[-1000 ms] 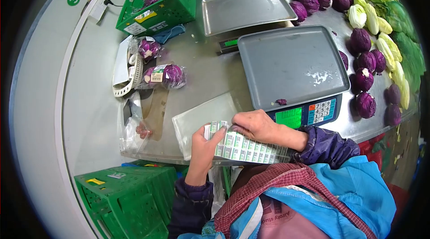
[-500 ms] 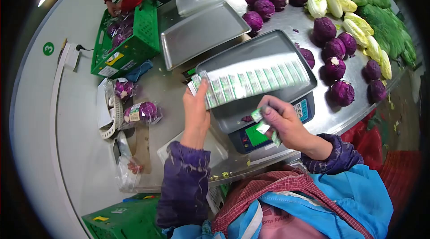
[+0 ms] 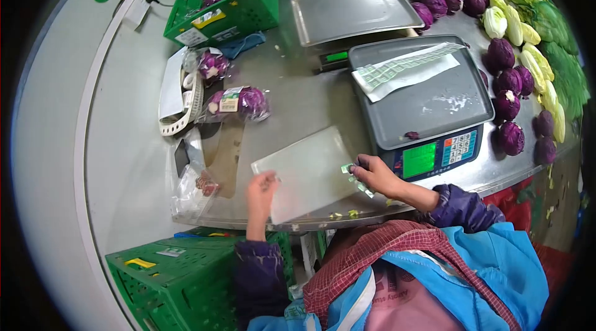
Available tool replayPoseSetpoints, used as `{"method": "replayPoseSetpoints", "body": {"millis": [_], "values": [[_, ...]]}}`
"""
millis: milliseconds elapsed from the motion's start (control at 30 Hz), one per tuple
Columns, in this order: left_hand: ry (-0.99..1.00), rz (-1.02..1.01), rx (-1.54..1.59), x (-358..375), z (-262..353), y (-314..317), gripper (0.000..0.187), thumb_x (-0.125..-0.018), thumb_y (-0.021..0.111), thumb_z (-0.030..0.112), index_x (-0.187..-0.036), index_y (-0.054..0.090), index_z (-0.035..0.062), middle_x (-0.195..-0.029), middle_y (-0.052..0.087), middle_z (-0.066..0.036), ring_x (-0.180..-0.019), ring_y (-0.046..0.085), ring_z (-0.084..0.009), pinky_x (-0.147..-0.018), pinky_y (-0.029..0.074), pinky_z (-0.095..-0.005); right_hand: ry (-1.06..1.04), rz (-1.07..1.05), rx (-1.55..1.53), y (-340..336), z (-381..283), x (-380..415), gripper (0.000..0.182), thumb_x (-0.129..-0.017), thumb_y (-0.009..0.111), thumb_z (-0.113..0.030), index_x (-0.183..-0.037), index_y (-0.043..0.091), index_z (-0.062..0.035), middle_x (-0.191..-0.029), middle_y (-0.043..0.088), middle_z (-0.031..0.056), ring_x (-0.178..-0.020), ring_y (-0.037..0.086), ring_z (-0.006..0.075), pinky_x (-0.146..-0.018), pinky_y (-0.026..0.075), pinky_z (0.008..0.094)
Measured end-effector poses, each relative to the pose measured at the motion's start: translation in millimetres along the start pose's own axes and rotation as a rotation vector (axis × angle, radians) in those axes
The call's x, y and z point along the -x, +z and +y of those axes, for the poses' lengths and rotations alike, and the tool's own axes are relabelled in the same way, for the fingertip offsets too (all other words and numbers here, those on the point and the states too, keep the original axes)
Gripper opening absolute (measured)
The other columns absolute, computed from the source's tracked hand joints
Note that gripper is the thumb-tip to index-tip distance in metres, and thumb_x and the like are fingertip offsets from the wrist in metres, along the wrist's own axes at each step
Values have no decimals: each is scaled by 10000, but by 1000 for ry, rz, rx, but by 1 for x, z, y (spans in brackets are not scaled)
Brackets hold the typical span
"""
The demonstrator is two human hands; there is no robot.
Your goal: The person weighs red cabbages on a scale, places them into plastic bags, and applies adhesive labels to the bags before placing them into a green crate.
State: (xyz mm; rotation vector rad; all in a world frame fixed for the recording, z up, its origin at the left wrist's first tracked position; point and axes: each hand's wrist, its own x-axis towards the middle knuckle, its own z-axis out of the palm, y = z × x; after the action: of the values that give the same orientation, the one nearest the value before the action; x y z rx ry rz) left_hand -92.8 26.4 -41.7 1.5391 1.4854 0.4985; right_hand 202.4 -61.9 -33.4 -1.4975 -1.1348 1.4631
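Observation:
My right hand [image 3: 375,177] is closed on small green-and-white labels [image 3: 362,185], which stick out from its fingertips. My left hand [image 3: 262,197] is blurred, its bent fingertips right at the left edge of a flat stack of clear plastic bags [image 3: 307,169] on the steel table. A sheet of the same labels [image 3: 406,69] lies across the grey tray [image 3: 428,123] of a scale, whose lit green display [image 3: 419,160] and keypad face me. A scrap of purple leaf [image 3: 411,135] rests near the tray's front edge.
Purple cabbages [image 3: 506,104] and pale Chinese cabbages [image 3: 545,76] line the right side. Behind stands a second scale tray [image 3: 354,11]. Bagged cabbages [image 3: 251,104] lie at left by a white basket [image 3: 186,117]. Green crates [image 3: 248,8] stand behind and below [image 3: 167,275]; a person's hand shows at the rear one.
My left hand has let go of the label sheet, now lying on the scale tray, and moved down to the plastic bags. My right hand still holds labels. The view has shifted left and down.

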Motion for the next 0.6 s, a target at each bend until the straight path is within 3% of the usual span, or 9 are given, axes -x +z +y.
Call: {"method": "replayPoseSetpoints", "body": {"millis": [33,67,100,133,233,367,467,533,600], "values": [[-5,4,8,10,-9,-2,306,-707,674,53,-1003,596,39,-1008,570,-57,-912,544,-156,-809,443,-294,-40,31,176,8,6,-13,240,-832,568,-208,-832,544,31,-660,567,138,-602,538,213,-567,428,334],[138,25,-139,19,-16,-1,333,-666,686,55,-988,604,71,-962,564,-55,-905,534,-195,-813,434,-323,-36,26,184,16,10,-26,240,-832,568,-208,-832,544,31,-660,567,138,-602,538,213,-567,428,334],[281,46,-284,25,-20,2,362,-625,699,56,-973,612,104,-916,559,-54,-899,525,-235,-817,425,-351,-99,53,292,25,11,-40,253,-818,572,-213,-824,548,39,-698,579,182,-647,559,283,-600,437,374],[278,50,-273,26,-23,6,362,-625,699,56,-973,612,104,-916,559,-54,-899,525,-235,-817,425,-351,-166,78,400,33,12,-54,266,-803,576,-218,-815,552,47,-736,591,226,-692,580,352,-633,446,415],[385,107,-379,22,-28,14,341,-582,714,92,-906,615,131,-829,523,-59,-882,486,-291,-798,402,-391,-183,110,564,54,15,-94,240,-803,568,-203,-801,575,38,-779,603,232,-747,589,387,-645,462,439],[406,96,-424,14,-48,18,257,-598,717,121,-815,580,105,-842,516,-56,-842,505,-272,-742,405,-367,-99,48,1012,64,6,-117,332,-749,652,-268,-812,587,51,-812,607,240,-779,597,387,-687,491,443],[390,88,-419,11,-50,18,196,-631,704,129,-766,567,88,-850,525,-54,-829,521,-267,-723,409,-372,-16,-11,1068,50,-15,-115,344,-733,670,-271,-803,605,59,-829,609,240,-793,598,386,-683,492,441],[379,83,-418,7,-43,17,162,-661,690,131,-743,562,79,-852,531,-55,-821,533,-266,-714,414,-383,-52,19,1098,36,-17,-114,347,-737,677,-280,-776,613,59,-786,611,216,-738,616,331,-656,496,418],[223,56,-420,2,-38,15,101,-738,637,115,-764,558,59,-795,534,-84,-782,558,-275,-662,431,-390,-20,62,542,22,-20,-109,326,-777,660,-276,-799,616,47,-744,608,148,-656,598,250,-633,500,365]]}}
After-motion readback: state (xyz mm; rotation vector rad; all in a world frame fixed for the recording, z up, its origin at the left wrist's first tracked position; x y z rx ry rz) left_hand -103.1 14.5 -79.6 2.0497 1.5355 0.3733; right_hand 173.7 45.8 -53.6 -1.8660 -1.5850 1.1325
